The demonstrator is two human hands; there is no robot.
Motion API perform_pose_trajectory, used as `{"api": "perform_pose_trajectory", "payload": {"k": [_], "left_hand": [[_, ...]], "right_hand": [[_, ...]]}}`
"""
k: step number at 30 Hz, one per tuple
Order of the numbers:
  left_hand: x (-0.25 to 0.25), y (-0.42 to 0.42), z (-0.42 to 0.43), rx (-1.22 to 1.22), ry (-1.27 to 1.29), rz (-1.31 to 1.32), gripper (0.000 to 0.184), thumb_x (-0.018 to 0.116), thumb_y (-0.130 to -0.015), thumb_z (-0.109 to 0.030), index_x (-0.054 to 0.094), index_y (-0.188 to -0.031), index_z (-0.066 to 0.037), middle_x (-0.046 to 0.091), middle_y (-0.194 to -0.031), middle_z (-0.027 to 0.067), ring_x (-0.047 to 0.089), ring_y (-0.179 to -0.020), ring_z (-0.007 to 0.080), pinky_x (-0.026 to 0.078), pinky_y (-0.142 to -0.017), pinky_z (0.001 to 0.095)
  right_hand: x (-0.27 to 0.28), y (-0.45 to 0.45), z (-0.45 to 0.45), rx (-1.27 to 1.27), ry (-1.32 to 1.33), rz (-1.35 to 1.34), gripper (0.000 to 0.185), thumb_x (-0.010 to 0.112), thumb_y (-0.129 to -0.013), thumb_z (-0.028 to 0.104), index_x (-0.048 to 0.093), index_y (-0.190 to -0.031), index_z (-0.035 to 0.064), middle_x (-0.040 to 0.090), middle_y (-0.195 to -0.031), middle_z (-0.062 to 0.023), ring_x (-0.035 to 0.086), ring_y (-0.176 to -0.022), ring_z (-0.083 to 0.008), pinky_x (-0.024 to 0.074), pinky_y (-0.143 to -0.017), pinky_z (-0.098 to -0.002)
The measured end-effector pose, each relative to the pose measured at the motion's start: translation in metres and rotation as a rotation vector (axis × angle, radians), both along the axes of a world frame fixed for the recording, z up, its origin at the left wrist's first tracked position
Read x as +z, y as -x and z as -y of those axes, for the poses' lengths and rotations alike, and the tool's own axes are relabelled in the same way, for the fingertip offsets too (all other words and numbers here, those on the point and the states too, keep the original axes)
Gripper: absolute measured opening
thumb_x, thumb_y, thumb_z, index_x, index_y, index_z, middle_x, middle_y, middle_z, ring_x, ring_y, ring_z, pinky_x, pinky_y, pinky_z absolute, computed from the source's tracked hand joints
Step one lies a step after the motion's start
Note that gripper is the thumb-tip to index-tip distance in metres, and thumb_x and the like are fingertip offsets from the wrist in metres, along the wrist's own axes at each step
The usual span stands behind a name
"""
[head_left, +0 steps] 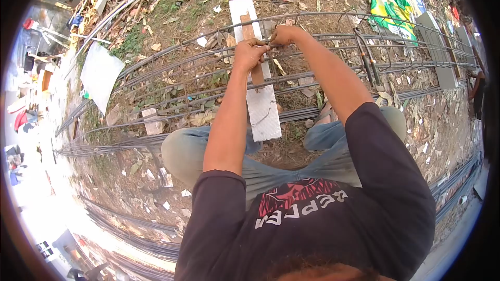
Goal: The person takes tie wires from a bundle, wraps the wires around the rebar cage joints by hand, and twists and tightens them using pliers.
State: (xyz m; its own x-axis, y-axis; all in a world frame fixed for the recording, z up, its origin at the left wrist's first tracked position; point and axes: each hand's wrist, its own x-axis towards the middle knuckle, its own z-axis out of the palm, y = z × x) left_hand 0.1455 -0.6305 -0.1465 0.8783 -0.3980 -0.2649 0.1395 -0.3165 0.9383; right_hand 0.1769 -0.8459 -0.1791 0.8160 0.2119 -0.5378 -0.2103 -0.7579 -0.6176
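Long steel bars (pixel 182 61) run from side to side in front of me, with square stirrups round them toward the right. Under the bars lies a white block (pixel 264 114) with a brown strip (pixel 257 76) on it. My left hand (pixel 250 53) is closed at a bar above the block, its fingers pinched together. Just right of it, my right hand (pixel 285 36) is also closed at the same bar. Whatever the fingertips grip is too small to make out. A pair of long-handled pincers (pixel 367 58) hangs over the bars to the right.
A green and yellow sack (pixel 391 10) lies at the upper right beside a grey board (pixel 436 47). A white sheet (pixel 100 75) is at the left. More bars (pixel 125 147) lie on the leafy ground near my knees. Part of another person (pixel 477 91) shows at the right edge.
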Motion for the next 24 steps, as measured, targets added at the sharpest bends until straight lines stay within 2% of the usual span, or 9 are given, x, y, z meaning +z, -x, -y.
{"api": "perform_pose_trajectory", "payload": {"k": [3,6,9,12,15,16,19,22,24], "left_hand": [[0.006,0.005,0.003,0.018,-0.021,0.006,0.018,0.081,-0.085,-0.011,0.077,-0.095,0.003,0.067,-0.06,0.0076,0.061,-0.05,0.0114,0.043,-0.046,0.0287],[0.005,0.004,0.004,0.033,-0.024,0.016,0.017,0.081,-0.084,-0.01,0.077,-0.094,0.004,0.067,-0.061,0.0078,0.061,-0.05,0.0118,0.044,-0.046,0.0299],[0.0,0.003,0.004,0.05,-0.014,0.006,0.017,0.082,-0.084,-0.009,0.078,-0.093,0.004,0.067,-0.06,0.0079,0.061,-0.05,0.0119,0.044,-0.046,0.0299],[0.0,0.005,0.007,0.056,0.013,0.006,0.016,0.082,-0.083,-0.009,0.078,-0.092,0.003,0.067,-0.061,0.0078,0.061,-0.05,0.0118,0.044,-0.047,0.0297],[-0.003,0.003,0.006,0.062,-0.017,0.02,0.016,0.082,-0.083,-0.012,0.078,-0.092,0.001,0.067,-0.061,0.0065,0.06,-0.05,0.011,0.043,-0.047,0.0288],[-0.003,0.005,0.006,0.06,-0.023,0.018,0.017,0.082,-0.084,-0.013,0.078,-0.092,0.001,0.066,-0.061,0.0056,0.058,-0.049,0.0103,0.042,-0.047,0.0276],[-0.003,0.005,0.006,0.061,-0.005,0.038,0.018,0.082,-0.085,-0.015,0.078,-0.093,0.001,0.067,-0.062,0.0047,0.057,-0.049,0.01,0.042,-0.047,0.0267],[-0.01,0.008,0.003,0.058,0.053,0.121,0.02,0.081,-0.086,-0.015,0.079,-0.096,0.002,0.069,-0.064,0.0047,0.059,-0.05,0.0109,0.044,-0.048,0.0279],[-0.017,0.012,0.001,0.061,0.069,0.175,0.021,0.08,-0.086,-0.015,0.079,-0.1,0.002,0.07,-0.066,0.0052,0.061,-0.052,0.0115,0.047,-0.051,0.029]], "right_hand": [[0.01,0.039,-0.004,-0.207,0.035,0.577,0.03,0.073,-0.089,0.028,0.08,-0.11,0.0082,0.078,-0.096,-0.0156,0.075,-0.084,-0.0276,0.0583,-0.078,-0.0433],[0.041,0.09,-0.033,-0.639,0.33,1.158,0.03,0.072,-0.089,0.031,0.077,-0.11,0.0095,0.076,-0.103,-0.0179,0.073,-0.095,-0.0369,0.0582,-0.083,-0.0476],[0.07,0.141,-0.054,-0.539,0.217,0.527,0.037,0.064,-0.093,0.027,0.069,-0.125,0.008,0.072,-0.115,-0.0238,0.069,-0.108,-0.041,0.0545,-0.093,-0.0516],[0.027,0.153,-0.054,-0.352,0.251,0.472,0.048,0.06,-0.097,0.03,0.056,-0.141,0.0103,0.069,-0.119,-0.0256,0.067,-0.109,-0.044,0.0524,-0.093,-0.0544],[0.012,0.139,-0.046,-0.206,0.252,0.394,0.054,0.06,-0.097,0.03,0.05,-0.147,0.0123,0.069,-0.12,-0.0255,0.066,-0.112,-0.0435,0.0509,-0.096,-0.0555],[0.017,0.135,-0.047,-0.137,0.271,0.377,0.052,0.061,-0.097,0.03,0.052,-0.144,0.0102,0.07,-0.12,-0.0255,0.065,-0.114,-0.0435,0.0515,-0.096,-0.0552],[0.03,0.128,-0.051,-0.168,0.303,0.41,0.046,0.065,-0.093,0.028,0.06,-0.136,0.0092,0.07,-0.115,-0.0223,0.066,-0.113,-0.0407,0.0529,-0.094,-0.0523],[0.042,0.142,-0.062,-0.265,0.41,0.681,0.038,0.067,-0.089,0.021,0.068,-0.125,0.0091,0.068,-0.11,-0.0169,0.067,-0.11,-0.0361,0.055,-0.091,-0.0492],[0.05,0.139,-0.062,-0.218,0.482,0.886,0.023,0.066,-0.088,0.014,0.073,-0.109,0.008,0.068,-0.108,-0.0157,0.067,-0.11,-0.0342,0.056,-0.088,-0.0491]]}}
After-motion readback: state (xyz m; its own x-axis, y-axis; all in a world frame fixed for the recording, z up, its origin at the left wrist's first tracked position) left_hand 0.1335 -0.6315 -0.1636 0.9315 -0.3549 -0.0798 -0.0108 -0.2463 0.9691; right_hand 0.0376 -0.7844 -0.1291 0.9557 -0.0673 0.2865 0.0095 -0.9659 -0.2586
